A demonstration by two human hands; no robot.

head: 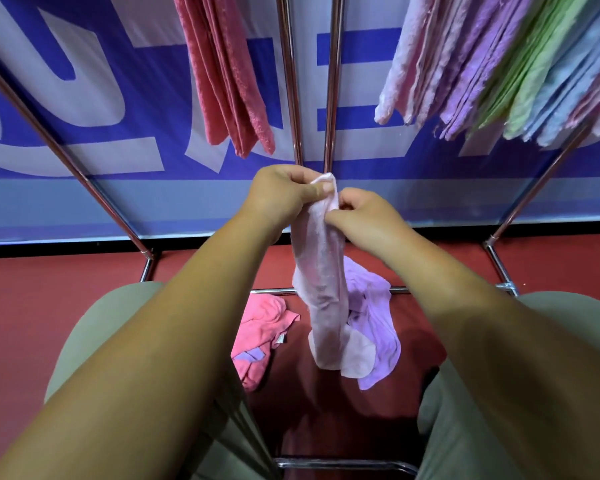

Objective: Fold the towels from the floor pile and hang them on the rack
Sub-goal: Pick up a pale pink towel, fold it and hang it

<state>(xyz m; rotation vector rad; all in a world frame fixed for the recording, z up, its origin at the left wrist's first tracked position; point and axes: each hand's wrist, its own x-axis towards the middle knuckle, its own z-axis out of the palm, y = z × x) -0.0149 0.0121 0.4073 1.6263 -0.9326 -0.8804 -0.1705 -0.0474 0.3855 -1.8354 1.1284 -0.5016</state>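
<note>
Blue-and-white banner filling the background. Rack poles fanning out from 9 to 3 o'clock, with coral towels hanging at 11 o'clock and pastel towels at 2. Floor pile sitting toward 6 o'clock: lilac towel and pink towel near each other. Pale pink towel dangling at centre, overlapping the lilac one. Left hand and right hand pinching its top edge, fingers curled tight.

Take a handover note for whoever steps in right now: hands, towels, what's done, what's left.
Left hand and right hand both pinch the top of the pale pink towel, which hangs bunched.
Pink towel and lilac towel lie crumpled on the floor.
Done: coral towels and pastel towels hang on the rack.
Left: fold and hang the held towel, then the floor two.
</note>
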